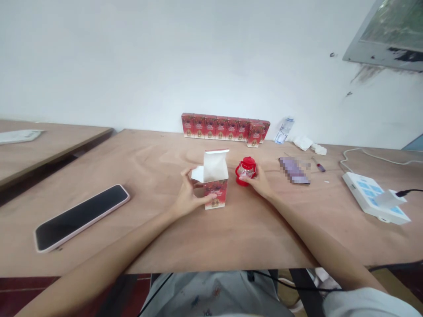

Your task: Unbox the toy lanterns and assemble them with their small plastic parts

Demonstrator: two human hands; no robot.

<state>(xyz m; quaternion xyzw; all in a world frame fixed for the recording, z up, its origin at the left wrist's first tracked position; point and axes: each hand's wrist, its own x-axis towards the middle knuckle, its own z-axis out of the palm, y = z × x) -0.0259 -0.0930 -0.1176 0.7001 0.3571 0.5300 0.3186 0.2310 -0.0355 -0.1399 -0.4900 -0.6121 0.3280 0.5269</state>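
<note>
While right fingers (254,180) hold lantern (248,163), left fingers (186,174) around box (218,188)

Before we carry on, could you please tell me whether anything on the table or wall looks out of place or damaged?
One red box stands forward of the row of boxes, near its right end, breaking the line. A brownish stain or scrape mars the white wall below the grey frame.

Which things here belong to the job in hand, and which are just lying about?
Part of the job:
open red carton, in the left hand
red lantern, in the right hand
row of red cartons, probably, since the print looks alike

Apparently just lying about:
smartphone
power strip
crumpled white tissue
</note>
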